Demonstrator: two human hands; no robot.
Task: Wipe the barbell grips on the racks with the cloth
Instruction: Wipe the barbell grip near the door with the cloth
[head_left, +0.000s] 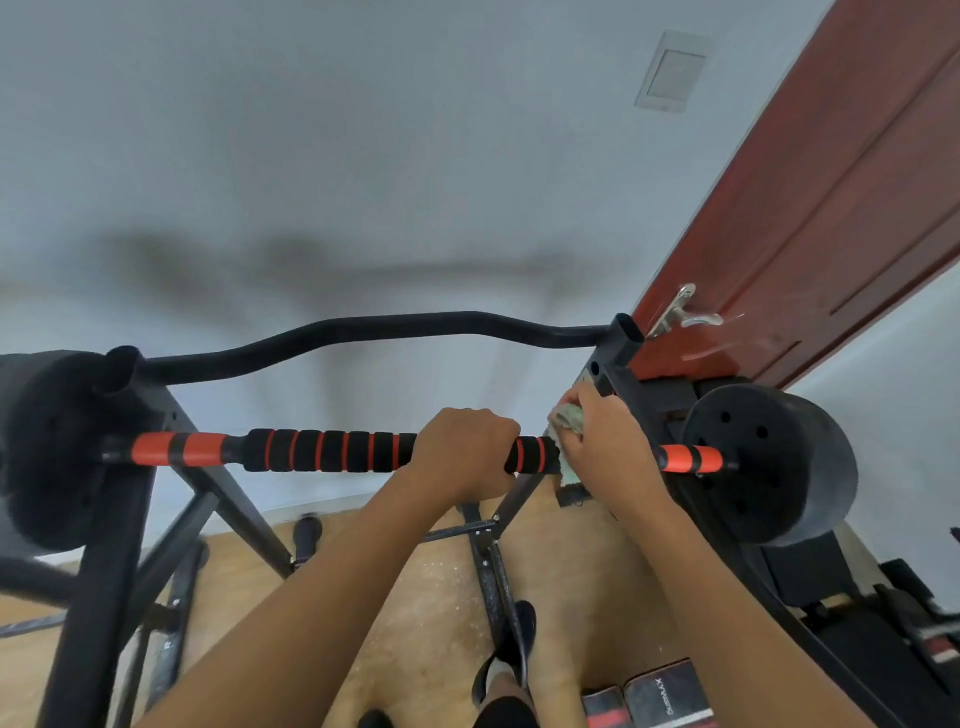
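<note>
A: Where do we see the barbell?
B: The barbell (179, 450) lies level across the black rack (104, 561). There's a black weight plate (774, 467) on its right end and another, blurred, on the left end.
A: And the grip?
B: A black foam grip (332, 451) with orange rings covers the middle of the bar. Our left hand (465, 453) wraps over it near its right end, fingers curled round, knuckles up.
A: Cloth?
B: The pale green cloth (567, 419) is bunched on the bar just past the foam's right end, one corner hanging below. Our right hand (605, 441) clamps it, fingers curled over cloth and bar. We see the two hands just beside each other, with a short stretch of foam between them.
A: Surroundings?
B: A curved black bar (363, 330) joins the rack's two uprights behind the barbell. A red-brown door (831, 182) with a metal lever handle (685, 310) is at the right, just behind the right upright. The wall is grey with a switch plate (672, 73). Below is a wooden floor (426, 597) with one dark shoe (522, 631) on it.
</note>
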